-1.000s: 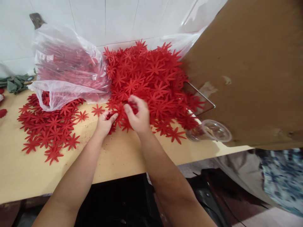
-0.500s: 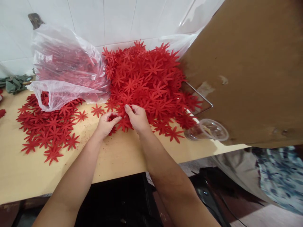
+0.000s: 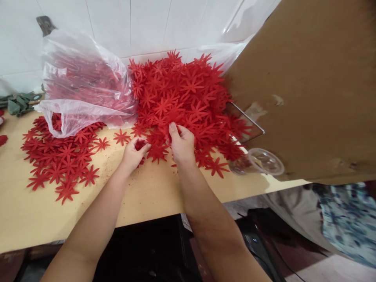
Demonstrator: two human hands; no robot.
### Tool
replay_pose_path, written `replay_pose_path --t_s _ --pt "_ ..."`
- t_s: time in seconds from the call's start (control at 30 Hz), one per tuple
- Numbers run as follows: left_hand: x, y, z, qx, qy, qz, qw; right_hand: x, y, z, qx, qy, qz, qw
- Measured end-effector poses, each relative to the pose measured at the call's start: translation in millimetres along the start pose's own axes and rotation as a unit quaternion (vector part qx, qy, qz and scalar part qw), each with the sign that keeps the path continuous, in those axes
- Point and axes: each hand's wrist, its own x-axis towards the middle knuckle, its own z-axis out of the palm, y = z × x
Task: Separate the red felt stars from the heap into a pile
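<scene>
A big heap of red star-shaped flower cutouts [image 3: 190, 84] lies at the middle back of the table. My left hand [image 3: 132, 154] is at the heap's front left edge, its fingers curled around red flower cutouts that show between thumb and fingers. My right hand [image 3: 182, 145] is at the heap's front, thumb and forefinger pinched on a red flower cutout that blends into the pieces behind it. Loose cutouts [image 3: 158, 152] lie between the two hands. A smaller pile of cutouts [image 3: 63, 156] spreads over the table on the left.
A clear plastic bag [image 3: 85, 86] full of red cutouts stands behind the left pile. At right are a large cardboard box [image 3: 305, 90], a thin metal frame [image 3: 248, 117] and a clear plastic cup [image 3: 266, 161] on its side. The wooden table [image 3: 147, 203] ends in front of me.
My right hand has moved right and slightly up, away from my left hand. My left hand stays almost where it was, still curled around red cutouts.
</scene>
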Motion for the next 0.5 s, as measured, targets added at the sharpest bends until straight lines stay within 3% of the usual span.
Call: replay_pose_path --t_s 0.13,0.33,0.5 --pt "1 0 2.3 -0.016 0.027 0.014 0.999 1 3 1 -0.003 -0.018 -0.023 1.0" --pt "6 4 -12.5 -0.033 0.094 0.031 0.995 2 7 1 -0.017 -0.044 -0.042 0.998" --pt "-1 13 -12.7 -0.082 -0.002 0.017 0.996 -11 1 10 -0.092 -0.126 -0.048 0.987"
